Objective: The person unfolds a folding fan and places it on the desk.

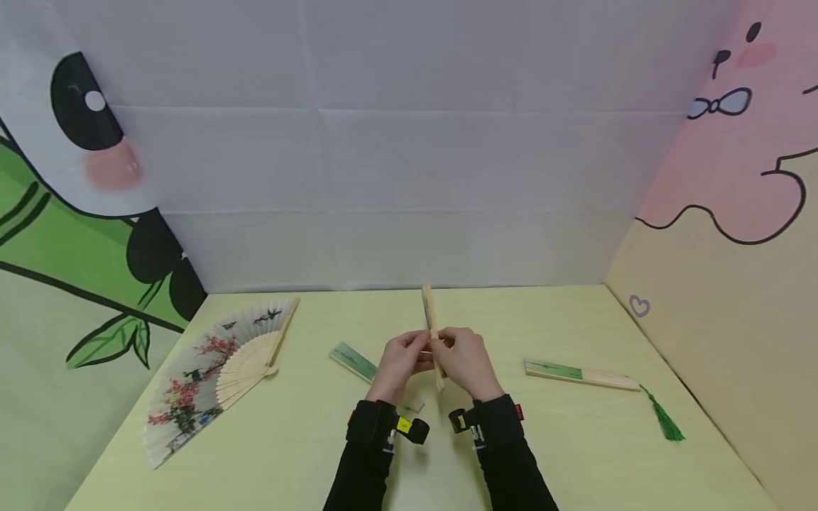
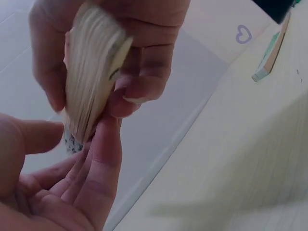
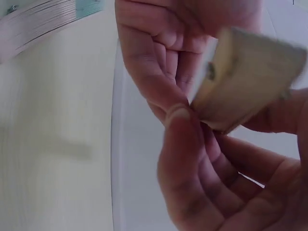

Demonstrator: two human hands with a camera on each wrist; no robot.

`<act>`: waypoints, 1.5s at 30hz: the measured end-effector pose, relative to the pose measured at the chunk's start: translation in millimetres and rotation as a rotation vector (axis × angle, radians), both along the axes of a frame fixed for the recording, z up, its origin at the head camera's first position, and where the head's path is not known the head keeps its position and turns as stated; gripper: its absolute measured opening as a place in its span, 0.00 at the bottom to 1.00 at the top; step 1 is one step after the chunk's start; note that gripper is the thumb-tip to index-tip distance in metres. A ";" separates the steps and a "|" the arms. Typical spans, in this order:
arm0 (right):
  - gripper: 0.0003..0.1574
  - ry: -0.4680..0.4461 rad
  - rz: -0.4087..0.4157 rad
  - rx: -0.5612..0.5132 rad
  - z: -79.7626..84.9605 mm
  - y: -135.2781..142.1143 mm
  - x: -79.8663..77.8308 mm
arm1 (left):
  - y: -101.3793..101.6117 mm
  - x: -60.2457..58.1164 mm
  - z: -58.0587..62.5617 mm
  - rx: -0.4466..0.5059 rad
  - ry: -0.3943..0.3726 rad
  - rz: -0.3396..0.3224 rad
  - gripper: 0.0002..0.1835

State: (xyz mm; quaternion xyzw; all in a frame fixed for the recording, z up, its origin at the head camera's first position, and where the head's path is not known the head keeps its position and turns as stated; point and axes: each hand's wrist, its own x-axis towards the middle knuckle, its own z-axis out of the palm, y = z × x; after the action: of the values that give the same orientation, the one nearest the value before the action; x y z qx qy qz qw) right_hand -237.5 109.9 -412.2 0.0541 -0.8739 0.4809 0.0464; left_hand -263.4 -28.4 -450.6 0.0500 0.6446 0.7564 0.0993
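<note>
A folded fan point(image 1: 429, 306) with pale wooden ribs stands nearly upright between both hands above the middle of the table. The left hand point(image 1: 397, 360) pinches it from the left with thumb and fingers. From the other side the right hand point(image 1: 469, 360) grips it, its fingertips close to the left ones. In the left wrist view the stacked ribs of the fan point(image 2: 91, 72) face the camera, slightly blurred. The right wrist view shows the fan's wooden end point(image 3: 255, 74) among the fingers. Behind the left hand lies another folded fan point(image 1: 353, 360) with a green band, partly hidden.
An open fan point(image 1: 185, 383) with red blossoms and birds lies on the left of the table point(image 1: 287, 461). At the right lies a folded fan point(image 1: 601, 377) with a green band and a green tassel point(image 1: 667, 420). Printed cloth walls surround the table's back and sides.
</note>
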 end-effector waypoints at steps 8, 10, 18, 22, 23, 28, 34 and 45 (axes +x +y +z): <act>0.15 -0.021 -0.010 -0.138 1.0 2.6 2.8 | -1.6 -0.6 -1.3 0.022 0.010 -0.027 0.18; 0.16 -0.024 -0.005 -0.158 0.4 3.2 3.5 | -2.1 -0.4 -1.3 0.032 -0.008 -0.037 0.18; 0.15 0.012 -0.005 -0.206 2.1 7.8 -4.0 | -3.5 -6.1 4.7 0.069 -0.032 -0.096 0.21; 0.15 -0.001 -0.014 -0.269 2.6 8.1 -7.0 | -5.4 -8.7 6.7 0.070 -0.024 -0.053 0.20; 0.15 -0.007 -0.017 -0.283 1.8 8.1 -8.0 | -5.9 -8.8 7.3 0.069 -0.026 -0.041 0.20; 0.15 -0.028 -0.044 -0.321 1.1 9.7 -11.5 | -5.5 -9.9 10.0 0.073 -0.018 -0.017 0.18; 0.15 -0.043 -0.065 -0.372 0.5 11.0 -9.4 | -6.9 -6.4 9.6 0.051 -0.018 0.019 0.16; 0.16 -0.096 -0.115 -0.503 1.7 14.8 -7.2 | -10.9 -3.7 8.6 0.058 -0.008 0.065 0.16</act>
State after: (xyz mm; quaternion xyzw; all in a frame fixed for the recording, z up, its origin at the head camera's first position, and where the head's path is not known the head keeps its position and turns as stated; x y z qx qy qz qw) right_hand -244.8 124.7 -410.4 -0.0316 -0.7297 0.6816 0.0439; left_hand -267.0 -39.3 -442.0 0.0287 0.6234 0.7777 0.0760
